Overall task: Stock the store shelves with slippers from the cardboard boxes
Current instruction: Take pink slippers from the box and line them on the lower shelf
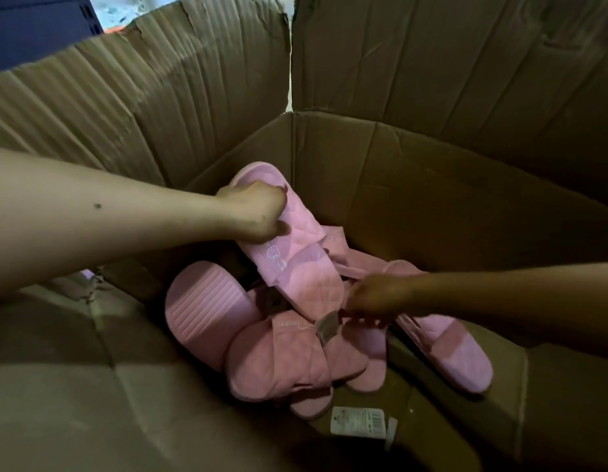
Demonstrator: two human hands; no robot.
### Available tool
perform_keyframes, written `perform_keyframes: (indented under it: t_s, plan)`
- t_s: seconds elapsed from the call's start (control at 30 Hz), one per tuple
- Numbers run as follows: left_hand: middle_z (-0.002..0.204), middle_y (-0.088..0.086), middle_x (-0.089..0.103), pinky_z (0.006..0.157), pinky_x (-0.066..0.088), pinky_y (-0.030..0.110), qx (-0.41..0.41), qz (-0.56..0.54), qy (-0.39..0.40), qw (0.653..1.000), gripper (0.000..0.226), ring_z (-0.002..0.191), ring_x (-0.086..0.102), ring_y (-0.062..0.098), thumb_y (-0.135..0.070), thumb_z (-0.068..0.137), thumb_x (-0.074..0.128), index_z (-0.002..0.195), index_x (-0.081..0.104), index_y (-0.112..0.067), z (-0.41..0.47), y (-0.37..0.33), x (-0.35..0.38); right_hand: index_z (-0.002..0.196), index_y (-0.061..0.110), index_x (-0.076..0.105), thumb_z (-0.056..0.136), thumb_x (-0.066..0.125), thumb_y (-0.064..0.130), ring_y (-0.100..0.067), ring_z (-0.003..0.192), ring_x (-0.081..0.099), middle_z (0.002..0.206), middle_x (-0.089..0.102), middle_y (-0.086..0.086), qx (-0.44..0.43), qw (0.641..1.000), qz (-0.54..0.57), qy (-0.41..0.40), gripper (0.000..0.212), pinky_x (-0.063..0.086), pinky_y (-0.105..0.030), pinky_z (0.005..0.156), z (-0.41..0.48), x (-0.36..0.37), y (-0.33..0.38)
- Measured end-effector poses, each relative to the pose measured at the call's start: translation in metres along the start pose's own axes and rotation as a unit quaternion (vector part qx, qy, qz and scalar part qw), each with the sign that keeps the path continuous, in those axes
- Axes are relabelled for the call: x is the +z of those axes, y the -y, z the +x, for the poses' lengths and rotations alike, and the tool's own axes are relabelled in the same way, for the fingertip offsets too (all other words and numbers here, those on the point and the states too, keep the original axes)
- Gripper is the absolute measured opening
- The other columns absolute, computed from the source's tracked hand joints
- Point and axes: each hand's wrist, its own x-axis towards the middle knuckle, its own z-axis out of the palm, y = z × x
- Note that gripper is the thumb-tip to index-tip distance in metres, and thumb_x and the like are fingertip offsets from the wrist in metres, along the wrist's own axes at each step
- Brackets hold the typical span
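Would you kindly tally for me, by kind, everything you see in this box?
Pink slippers: 6 that I can tell apart; they overlap, so more may be hidden
Paper tags: 2 clearly seen
Cardboard box: 1
Left hand and right hand: 2
Total: 11

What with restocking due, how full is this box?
Nearly empty: the cardboard box holds only a few pink slippers on its bare floor.

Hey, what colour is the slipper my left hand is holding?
The slipper is pink, with a quilted texture; it shows clearest in the head view.
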Motion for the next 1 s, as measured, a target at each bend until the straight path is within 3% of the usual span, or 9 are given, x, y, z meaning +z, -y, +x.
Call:
perform_keyframes:
  t_s: [0.1, 0.27, 0.33, 0.4, 0.47, 0.6, 0.83, 0.93, 1.0]
  plan:
    - [0.13, 0.009, 0.05, 0.086, 0.039, 0.034, -0.003, 0.013, -0.01, 1.0, 0.047, 0.119, 0.048, 0.027, -0.04, 0.095, 0.045, 0.129, 0.041, -0.008, 0.0, -0.004, -0.002, 0.119, 0.014, 0.052, 0.091, 0.055, 0.024, -0.015, 0.087, 0.055, 0.102, 0.056, -0.003, 0.0, 0.992, 0.079, 0.1, 0.029, 0.048, -0.025, 0.069, -0.001, 0.035, 0.002]
    - [0.128, 0.009, 0.051, 0.085, 0.039, 0.033, 0.012, 0.015, -0.013, 1.0, 0.048, 0.117, 0.048, 0.027, -0.04, 0.094, 0.047, 0.131, 0.04, -0.011, -0.006, -0.005, -0.001, 0.105, 0.019, 0.05, 0.086, 0.063, 0.021, -0.019, 0.095, 0.053, 0.102, 0.056, -0.004, 0.018, 0.972, 0.182, 0.148, 0.024, 0.047, -0.027, 0.073, 0.009, 0.069, 0.008]
    - [0.131, 0.011, 0.05, 0.091, 0.04, 0.036, 0.009, 0.001, -0.01, 1.0, 0.054, 0.119, 0.048, 0.028, -0.04, 0.094, 0.046, 0.137, 0.034, -0.01, -0.007, -0.001, 0.0, 0.101, 0.016, 0.05, 0.083, 0.066, 0.013, -0.017, 0.085, 0.053, 0.092, 0.056, -0.005, 0.014, 0.973, 0.2, 0.11, 0.023, 0.047, -0.027, 0.07, 0.01, 0.066, 0.005]
    - [0.136, 0.015, 0.047, 0.098, 0.037, 0.036, 0.006, -0.023, -0.015, 1.0, 0.061, 0.124, 0.044, 0.031, -0.037, 0.095, 0.047, 0.144, 0.025, -0.009, -0.005, 0.007, -0.001, 0.114, 0.013, 0.046, 0.082, 0.067, 0.01, -0.017, 0.08, 0.052, 0.097, 0.054, -0.006, -0.002, 0.98, 0.194, 0.034, 0.039, 0.048, -0.027, 0.065, 0.01, 0.057, 0.005]
    - [0.139, 0.018, 0.045, 0.1, 0.035, 0.033, 0.016, -0.035, -0.014, 0.999, 0.059, 0.126, 0.042, 0.032, -0.03, 0.094, 0.049, 0.144, 0.026, -0.007, -0.003, 0.015, -0.001, 0.13, 0.012, 0.041, 0.083, 0.065, 0.013, -0.023, 0.096, 0.056, 0.115, 0.054, -0.01, -0.016, 0.989, 0.147, -0.01, 0.053, 0.053, -0.033, 0.078, 0.007, 0.04, 0.008]
    - [0.142, 0.015, 0.043, 0.101, 0.034, 0.03, 0.033, -0.027, 0.029, 0.999, 0.059, 0.13, 0.04, 0.03, -0.023, 0.094, 0.049, 0.146, 0.024, -0.014, -0.004, 0.019, -0.001, 0.13, 0.012, 0.045, 0.09, 0.054, 0.013, -0.031, 0.117, 0.051, 0.128, 0.051, -0.014, -0.004, 0.995, 0.098, 0.021, 0.041, 0.045, -0.04, 0.097, -0.01, -0.001, 0.014]
    - [0.141, 0.014, 0.044, 0.099, 0.039, 0.028, 0.037, 0.002, 0.049, 0.998, 0.048, 0.127, 0.042, 0.03, -0.021, 0.096, 0.041, 0.143, 0.03, -0.018, -0.004, 0.005, -0.006, 0.112, 0.012, 0.057, 0.087, 0.058, 0.013, -0.021, 0.085, 0.06, 0.109, 0.064, -0.014, -0.081, 0.982, 0.14, -0.098, 0.025, 0.052, -0.03, 0.066, -0.01, -0.025, 0.022]
    - [0.14, 0.014, 0.045, 0.1, 0.038, 0.029, 0.024, 0.043, 0.025, 0.998, 0.049, 0.129, 0.041, 0.03, -0.02, 0.095, 0.039, 0.143, 0.031, -0.022, -0.003, 0.008, -0.013, 0.125, 0.016, 0.051, 0.083, 0.067, 0.013, -0.022, 0.101, 0.061, 0.119, 0.059, -0.006, -0.119, 0.98, 0.125, -0.097, 0.045, 0.056, -0.029, 0.074, -0.012, -0.033, 0.026]
    - [0.136, 0.015, 0.049, 0.095, 0.038, 0.028, 0.024, 0.068, 0.015, 0.997, 0.047, 0.125, 0.044, 0.031, -0.019, 0.092, 0.04, 0.139, 0.038, -0.023, -0.002, 0.013, -0.018, 0.131, 0.017, 0.046, 0.08, 0.07, 0.015, -0.02, 0.109, 0.055, 0.127, 0.051, -0.003, -0.138, 0.977, -0.022, -0.16, 0.056, 0.052, -0.021, 0.074, -0.015, -0.04, 0.028]
